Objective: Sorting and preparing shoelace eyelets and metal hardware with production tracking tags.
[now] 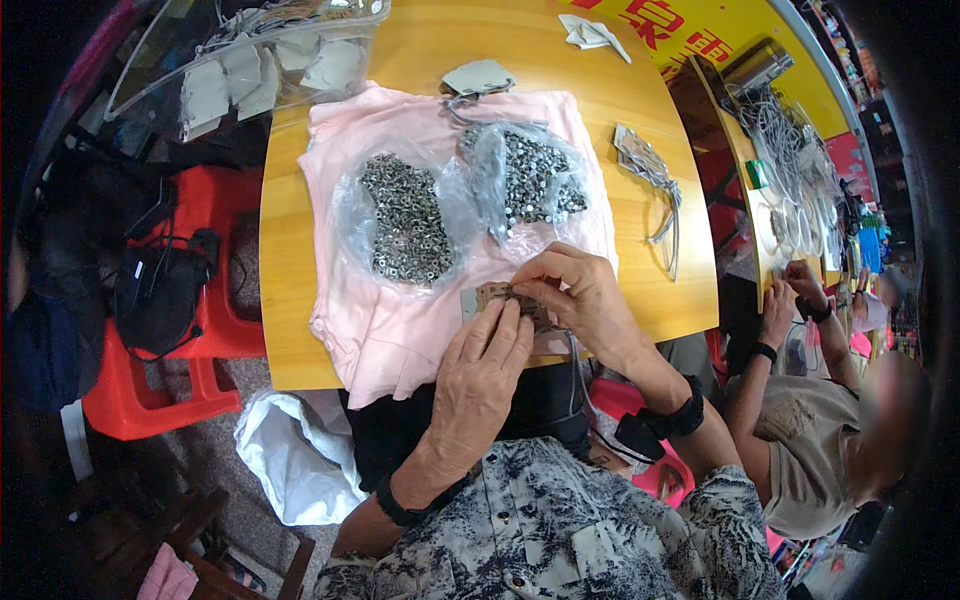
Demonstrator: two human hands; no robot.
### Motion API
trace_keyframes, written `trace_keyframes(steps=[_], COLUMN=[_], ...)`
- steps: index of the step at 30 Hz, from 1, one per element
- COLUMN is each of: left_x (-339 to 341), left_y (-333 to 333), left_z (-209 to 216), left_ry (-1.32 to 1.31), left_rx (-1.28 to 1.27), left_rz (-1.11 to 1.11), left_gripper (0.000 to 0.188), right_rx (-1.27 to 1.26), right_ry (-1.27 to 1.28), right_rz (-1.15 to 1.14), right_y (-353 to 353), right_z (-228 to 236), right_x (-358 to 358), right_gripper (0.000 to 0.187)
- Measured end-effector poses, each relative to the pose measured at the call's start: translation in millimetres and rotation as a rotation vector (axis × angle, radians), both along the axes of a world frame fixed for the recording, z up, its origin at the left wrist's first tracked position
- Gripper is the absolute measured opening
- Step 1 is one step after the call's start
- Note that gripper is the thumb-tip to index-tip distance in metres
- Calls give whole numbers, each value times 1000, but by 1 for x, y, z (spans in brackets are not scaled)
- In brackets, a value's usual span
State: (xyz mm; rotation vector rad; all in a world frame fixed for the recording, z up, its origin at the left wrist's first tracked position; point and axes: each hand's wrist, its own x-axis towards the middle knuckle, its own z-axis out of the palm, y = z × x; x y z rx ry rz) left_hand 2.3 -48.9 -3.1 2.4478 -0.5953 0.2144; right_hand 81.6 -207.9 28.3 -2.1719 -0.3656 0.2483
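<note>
"Any writing to read?"

"Big red characters on the yellow panel, partly cut off at the top. The shelves beyond are too small and bent to read."

"Where's the piece?"

"Small, flat and beige, over the near edge of the pink cloth, between both hands and mostly covered by them."

"And the fingers?"

"The left hand lays its fingers nearly straight across the piece; its thumb is hidden, so I can't tell whether it grips. The right hand has thumb and forefinger pinched together at the piece; what's between the tips is too small to make out."

"What else is unclear?"

"Crinkled plastic clouds the two bags, nuts in the left bag, small metal parts in the right bag. The tub is cut off above. The co-worker's face is blurred."
</note>
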Motion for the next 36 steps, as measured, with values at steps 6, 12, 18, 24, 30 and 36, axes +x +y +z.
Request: trace_keyframes(steps=[6,12,18,24,30,36], left_x=[1,2,3,1,1,0], left_y=[1,2,4,2,2,1], left_z=[-3,-1,-1,-3,-2,2], left_ry=[-16,13,34,35,38,42], left_rx=[24,8,-13,-10,-77,-51], left_rz=[-7,-27,-36,-13,-3,8], left_gripper=[37,37,36,35,41,43], right_rx=[-20,-30,-23,-69,-81,-117], right_ry=[56,183,224,359,145,-241], right_rz=[-49,-44,-7,-12,43,-31], right_y=[4,5,6,11,0,0], right_z=[3,5,5,11,7,3], right_x=[1,8,14,16,18,33], right_gripper=[11,10,13,13,6,6])
